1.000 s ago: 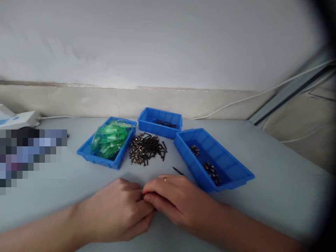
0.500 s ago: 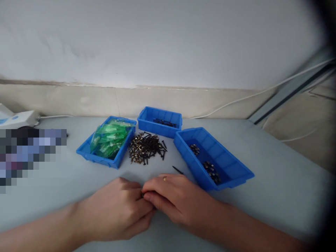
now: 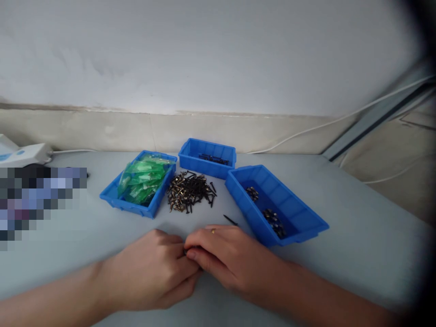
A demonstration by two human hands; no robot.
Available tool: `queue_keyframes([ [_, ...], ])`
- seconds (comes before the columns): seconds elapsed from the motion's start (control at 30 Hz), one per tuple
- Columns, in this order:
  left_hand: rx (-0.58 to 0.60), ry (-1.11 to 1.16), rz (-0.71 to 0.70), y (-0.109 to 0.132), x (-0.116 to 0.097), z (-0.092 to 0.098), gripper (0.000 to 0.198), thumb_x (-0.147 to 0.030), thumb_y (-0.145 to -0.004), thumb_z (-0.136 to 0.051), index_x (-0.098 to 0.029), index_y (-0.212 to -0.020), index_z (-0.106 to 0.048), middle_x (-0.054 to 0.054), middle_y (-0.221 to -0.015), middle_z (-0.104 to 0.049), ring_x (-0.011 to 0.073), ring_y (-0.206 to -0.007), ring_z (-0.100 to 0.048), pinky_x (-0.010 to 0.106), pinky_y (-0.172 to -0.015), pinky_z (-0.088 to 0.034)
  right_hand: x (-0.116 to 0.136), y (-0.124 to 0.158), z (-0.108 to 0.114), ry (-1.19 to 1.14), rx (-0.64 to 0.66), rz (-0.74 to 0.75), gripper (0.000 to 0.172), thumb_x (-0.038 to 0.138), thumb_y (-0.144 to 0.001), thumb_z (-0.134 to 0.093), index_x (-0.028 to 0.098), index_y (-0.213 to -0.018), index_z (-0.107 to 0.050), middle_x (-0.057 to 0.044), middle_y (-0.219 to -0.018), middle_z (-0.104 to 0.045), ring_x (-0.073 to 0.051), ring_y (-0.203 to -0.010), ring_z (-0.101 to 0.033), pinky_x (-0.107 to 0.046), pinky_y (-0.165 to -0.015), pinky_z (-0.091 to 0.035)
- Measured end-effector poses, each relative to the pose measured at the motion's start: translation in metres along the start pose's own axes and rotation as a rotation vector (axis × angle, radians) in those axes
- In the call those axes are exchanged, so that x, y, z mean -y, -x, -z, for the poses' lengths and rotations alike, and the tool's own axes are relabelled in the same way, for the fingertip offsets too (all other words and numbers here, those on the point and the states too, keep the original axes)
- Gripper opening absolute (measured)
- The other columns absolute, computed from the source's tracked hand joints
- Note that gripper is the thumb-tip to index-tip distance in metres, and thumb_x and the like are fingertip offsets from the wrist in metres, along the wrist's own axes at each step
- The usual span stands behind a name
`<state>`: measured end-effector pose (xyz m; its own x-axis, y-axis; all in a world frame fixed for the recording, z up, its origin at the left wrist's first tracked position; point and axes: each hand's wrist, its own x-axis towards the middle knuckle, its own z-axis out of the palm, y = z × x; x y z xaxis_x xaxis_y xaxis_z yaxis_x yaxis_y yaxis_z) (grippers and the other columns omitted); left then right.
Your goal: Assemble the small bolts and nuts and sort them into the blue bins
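My left hand (image 3: pixel 163 270) is closed, its fingers curled in against my right hand (image 3: pixel 223 256) low in the middle of the view. The right hand's thumb and fingers are pinched together where the two hands meet. A tiny dark bit shows between them, too covered to name. One dark screw (image 3: pixel 230 220) lies on the table just beyond my right hand. Farther off is a heap of screws and small metal fasteners (image 3: pixel 190 190), some black and some brassy.
A blue bin (image 3: pixel 155 209) with green plastic packets (image 3: pixel 145 179) stands left of the heap. Behind is a blue bin (image 3: pixel 204 169) holding dark screws. The right-hand blue bin (image 3: pixel 296 204) holds small metal parts (image 3: pixel 272 222). A white device (image 3: pixel 29 155) sits far left; a wall rises behind.
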<state>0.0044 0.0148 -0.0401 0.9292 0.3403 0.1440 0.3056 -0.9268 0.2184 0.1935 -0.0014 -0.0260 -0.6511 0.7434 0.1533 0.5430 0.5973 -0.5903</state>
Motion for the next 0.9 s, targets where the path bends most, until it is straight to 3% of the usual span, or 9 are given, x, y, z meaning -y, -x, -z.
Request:
queue_keyframes([
  [0.27,-0.001,0.006,-0.008,-0.0018,0.0000,0.0017,0.032,-0.019,-0.094,-0.036,-0.016,-0.071,-0.058,0.003,-0.065,-0.062,0.0173,-0.062,-0.060,0.029,-0.055,-0.043,0.0013,0.0007,0.0003,-0.012,-0.015,0.001,0.014,0.023,-0.096,-0.046,0.018,-0.092,-0.059,-0.001,-0.082,-0.065,-0.014,-0.078,-0.061,-0.025,-0.073,-0.042],
  [0.5,0.032,0.034,0.007,-0.0018,0.0014,0.0003,0.021,-0.017,-0.090,-0.045,-0.016,-0.073,-0.058,0.001,-0.068,-0.063,0.0169,-0.063,-0.061,0.028,-0.057,-0.046,-0.0003,0.0002,-0.0019,-0.004,-0.067,0.013,0.013,0.022,-0.094,-0.049,0.017,-0.087,-0.059,0.000,-0.078,-0.065,-0.014,-0.075,-0.061,-0.024,-0.071,-0.041],
  [0.9,0.004,0.003,-0.005,0.0003,0.0017,-0.0006,0.023,-0.017,-0.089,-0.045,-0.017,-0.069,-0.055,0.001,-0.065,-0.062,0.0163,-0.059,-0.058,0.029,-0.053,-0.043,0.0014,0.0006,0.0000,-0.003,-0.048,0.021,0.011,0.021,-0.094,-0.048,0.018,-0.090,-0.058,0.000,-0.081,-0.064,-0.014,-0.076,-0.060,-0.025,-0.072,-0.040],
])
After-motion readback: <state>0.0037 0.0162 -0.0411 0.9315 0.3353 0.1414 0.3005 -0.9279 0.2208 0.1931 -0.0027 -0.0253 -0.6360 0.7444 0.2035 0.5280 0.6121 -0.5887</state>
